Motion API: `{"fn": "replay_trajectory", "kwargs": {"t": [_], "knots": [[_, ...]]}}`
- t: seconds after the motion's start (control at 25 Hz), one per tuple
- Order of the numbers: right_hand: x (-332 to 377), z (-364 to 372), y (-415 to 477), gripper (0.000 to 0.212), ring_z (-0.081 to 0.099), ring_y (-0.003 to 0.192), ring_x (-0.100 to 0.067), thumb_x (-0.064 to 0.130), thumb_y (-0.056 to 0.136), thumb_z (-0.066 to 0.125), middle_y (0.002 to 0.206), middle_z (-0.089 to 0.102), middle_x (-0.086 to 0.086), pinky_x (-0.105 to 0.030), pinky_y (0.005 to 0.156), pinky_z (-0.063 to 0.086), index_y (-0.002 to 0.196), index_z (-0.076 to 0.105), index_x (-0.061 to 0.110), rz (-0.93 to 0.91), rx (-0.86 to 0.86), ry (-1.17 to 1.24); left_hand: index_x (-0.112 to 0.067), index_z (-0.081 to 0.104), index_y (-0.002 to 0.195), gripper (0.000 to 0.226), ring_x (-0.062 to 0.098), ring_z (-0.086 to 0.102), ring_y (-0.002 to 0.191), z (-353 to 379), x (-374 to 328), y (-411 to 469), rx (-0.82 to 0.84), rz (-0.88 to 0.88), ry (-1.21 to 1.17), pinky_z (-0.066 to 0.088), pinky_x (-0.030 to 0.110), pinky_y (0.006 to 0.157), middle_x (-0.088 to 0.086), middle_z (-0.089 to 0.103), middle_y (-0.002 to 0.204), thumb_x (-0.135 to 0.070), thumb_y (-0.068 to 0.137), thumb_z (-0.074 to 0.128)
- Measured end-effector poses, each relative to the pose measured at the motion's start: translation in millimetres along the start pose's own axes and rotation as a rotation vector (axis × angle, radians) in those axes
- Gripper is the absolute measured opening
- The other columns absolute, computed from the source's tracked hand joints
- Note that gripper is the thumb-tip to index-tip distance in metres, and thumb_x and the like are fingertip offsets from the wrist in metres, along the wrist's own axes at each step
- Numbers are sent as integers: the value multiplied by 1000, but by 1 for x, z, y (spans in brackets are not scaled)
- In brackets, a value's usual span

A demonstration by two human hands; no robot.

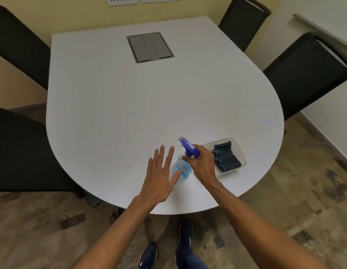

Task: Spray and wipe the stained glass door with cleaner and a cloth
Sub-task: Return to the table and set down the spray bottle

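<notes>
At six o'clock, nearest the camera, two dark blue trainers (185,232) stood on the mottled brown floor (265,200), just short of the rounded edge of the white tabletop (114,105). Both bare forearms reached over that edge. The left hand (161,175) hovered flat with its fingers (162,152) spread and released, the thumb tip touching or almost touching the lower left side of the clear spray bottle of blue cleaner (183,164). The right hand (201,166) came in from five o'clock, its fingers clenched around the bottle's neck beneath the purple trigger head (188,146), whose nozzle pointed toward eleven o'clock. The bottle stood on the tabletop between the two hands.

Just beside the right hand, at three o'clock of the bottle, lay a shallow clear plastic tray (238,148), and in it a folded dark blue-grey cloth (226,158) filling most of its floor.

Farther off, at twelve o'clock, a grey metal cable hatch (150,47) sat flush in the tabletop. Black chairs ringed the table: two at nine to ten o'clock (19,45), two at one to two o'clock (304,72). White wall sockets (122,0) showed on the yellow wall beyond.
</notes>
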State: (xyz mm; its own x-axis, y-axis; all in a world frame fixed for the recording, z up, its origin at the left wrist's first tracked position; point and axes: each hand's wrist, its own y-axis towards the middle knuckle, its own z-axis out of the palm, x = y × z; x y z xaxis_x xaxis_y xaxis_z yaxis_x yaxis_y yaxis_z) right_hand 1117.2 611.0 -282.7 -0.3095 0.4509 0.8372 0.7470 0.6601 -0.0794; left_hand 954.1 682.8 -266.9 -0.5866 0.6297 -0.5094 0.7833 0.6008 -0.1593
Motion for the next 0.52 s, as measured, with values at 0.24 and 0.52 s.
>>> {"fn": "replay_trajectory", "kwargs": {"t": [0.24,0.52], "knots": [[-11,2,13,46,66,98,-24,26,83,84,112,70,-10,-40,89,60,120,64,10,-47,22,-38,-37,-23,153,80,20,-21,156,8,-4,3,0,-52,-15,-6,45,129,0,-26,168,-67,92,21],[-20,1,14,60,67,107,-27,32,81,85,124,68,-11,-45,94,60,131,58,12,-41,52,-3,-35,-21,151,76,15,-15,157,22,-10,5,33,-78,11,-3,42,130,-3,-20,169,-60,99,29]]}}
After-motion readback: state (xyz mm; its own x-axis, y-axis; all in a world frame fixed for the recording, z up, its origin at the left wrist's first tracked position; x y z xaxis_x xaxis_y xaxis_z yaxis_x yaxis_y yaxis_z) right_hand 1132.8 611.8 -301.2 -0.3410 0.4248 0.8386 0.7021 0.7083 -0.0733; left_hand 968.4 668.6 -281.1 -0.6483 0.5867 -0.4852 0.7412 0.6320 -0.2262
